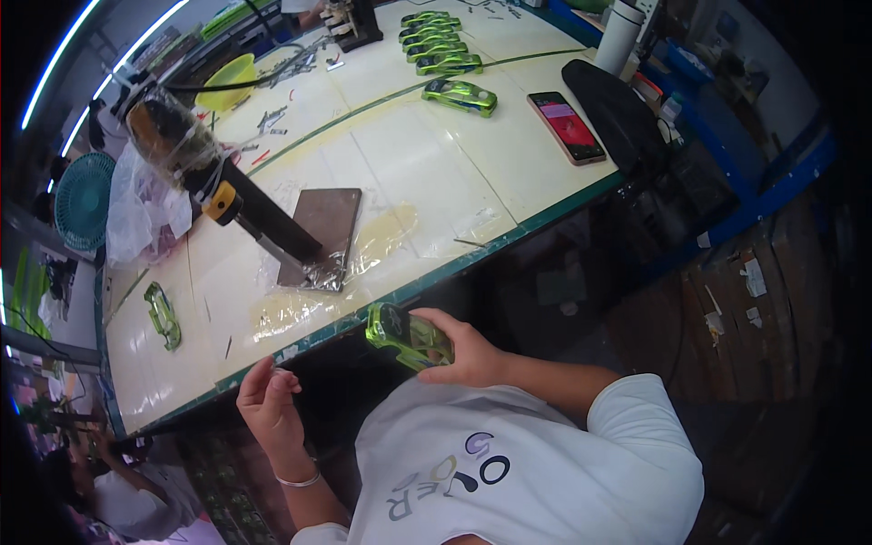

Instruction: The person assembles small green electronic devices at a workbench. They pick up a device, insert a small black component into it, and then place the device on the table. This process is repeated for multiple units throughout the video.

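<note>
My right hand (pixel 468 352) is wrapped round a shiny green toy car body (pixel 397 334), held just off the table's near edge. To its left, my left hand (pixel 274 418) is raised by the same edge with the fingers curled and pinched together. Whatever those fingertips hold, if anything, is too small to make out. Beyond the hands stands a black hand press (pixel 272 216) on a brown metal base plate (pixel 320 221). Another green car body (pixel 163 316) lies on the table at the left.
Several green car bodies (pixel 448 64) line up at the far side, with one car (pixel 460 96) nearer. A phone (pixel 567 127), a black case (pixel 613 113) and a white bottle (pixel 619 38) are at the right. A yellow basket (pixel 227 84) and small metal parts lie far left.
</note>
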Available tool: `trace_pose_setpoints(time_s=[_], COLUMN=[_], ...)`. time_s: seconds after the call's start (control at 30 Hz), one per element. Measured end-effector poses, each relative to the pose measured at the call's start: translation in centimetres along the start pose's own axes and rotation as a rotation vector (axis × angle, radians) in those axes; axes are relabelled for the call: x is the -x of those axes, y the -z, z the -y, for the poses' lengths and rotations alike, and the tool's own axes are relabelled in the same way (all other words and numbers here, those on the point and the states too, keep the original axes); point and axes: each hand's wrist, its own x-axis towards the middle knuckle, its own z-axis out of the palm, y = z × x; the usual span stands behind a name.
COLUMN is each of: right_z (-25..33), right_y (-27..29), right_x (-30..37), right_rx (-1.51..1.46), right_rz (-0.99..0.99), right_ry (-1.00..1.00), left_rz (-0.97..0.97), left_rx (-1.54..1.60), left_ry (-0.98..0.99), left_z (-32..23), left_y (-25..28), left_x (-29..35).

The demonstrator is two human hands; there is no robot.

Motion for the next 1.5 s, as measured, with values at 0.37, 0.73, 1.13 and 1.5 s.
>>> trace_pose_setpoints(time_s=[0.37,0.73,1.13,1.5], right_z=[1.5,1.9,1.5,0.3], right_y=[-0.5,-0.5,-0.2,-1.1], right_x=[-0.6,-0.9,-0.8,-0.9], right_rx=[0.321,0.515,0.450,0.424], right_rz=[-0.007,-0.018,-0.080,-0.094], right_ry=[0.220,0.384,0.392,0.337], left_rz=[0.248,0.330,0.435,0.387], left_rx=[-0.154,-0.602,-1.025,-1.122], left_ry=[-0.175,-0.358,-0.695,-0.692], left_z=[-1.1,-0.7,-0.2,1.9], left_y=[-6.0,-6.3,-6.9,-6.0], left_x=[2.2,1.8,1.8,3.1])
